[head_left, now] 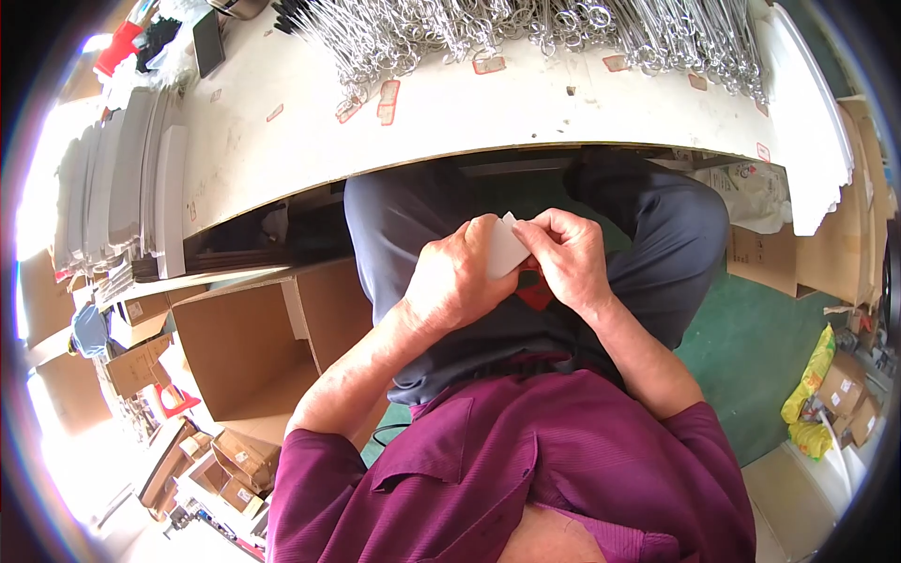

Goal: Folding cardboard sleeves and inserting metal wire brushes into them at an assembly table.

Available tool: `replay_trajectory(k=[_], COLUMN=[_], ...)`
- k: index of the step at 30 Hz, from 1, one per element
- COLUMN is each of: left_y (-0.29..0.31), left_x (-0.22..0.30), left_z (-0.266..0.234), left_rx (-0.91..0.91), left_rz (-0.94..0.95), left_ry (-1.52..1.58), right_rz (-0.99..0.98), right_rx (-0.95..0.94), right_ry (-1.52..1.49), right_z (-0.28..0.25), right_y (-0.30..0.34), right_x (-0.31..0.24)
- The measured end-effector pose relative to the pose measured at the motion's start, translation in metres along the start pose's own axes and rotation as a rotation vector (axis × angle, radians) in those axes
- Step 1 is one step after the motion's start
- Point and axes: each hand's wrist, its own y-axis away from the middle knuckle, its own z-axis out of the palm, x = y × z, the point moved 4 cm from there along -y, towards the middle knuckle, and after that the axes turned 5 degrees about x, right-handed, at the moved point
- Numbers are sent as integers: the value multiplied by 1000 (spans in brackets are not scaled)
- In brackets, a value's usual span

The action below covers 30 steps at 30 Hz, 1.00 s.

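One white card (507,253) is not yet released; we seem midway: our left hand (457,272) clasps it, our right hand (571,258) pinches its upper edge.

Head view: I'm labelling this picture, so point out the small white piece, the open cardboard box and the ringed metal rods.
Small white piece (507,254), head view: its flat face.
Open cardboard box (236,342), head view: an inner wall.
Ringed metal rods (554,30), head view: within the pile.
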Motion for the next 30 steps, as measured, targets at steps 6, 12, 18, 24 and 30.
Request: replay_trajectory(k=[6, 12, 18, 24, 30], left_y=[4, -1, -2, -3, -2], left_x=[-5, -6, -7, -7, -5], left_z=[0, -8, -10, -11, -13], left_rx=[-84, -72, -81, -39, 24], left_rz=[-92, -131, -143, -77, -69], left_ry=[8, 81, 111, 101, 123], right_rz=[-281, -200, -384, -540, -331], right_rx=[15, -32, -49, -37, -19], right_ry=[270, -70, 179, 342, 60], right_z=[2, 12, 14, 18, 20], right_y=[10, 18, 24, 28, 21], right_x=[-8, 13, -2, -12, 0])
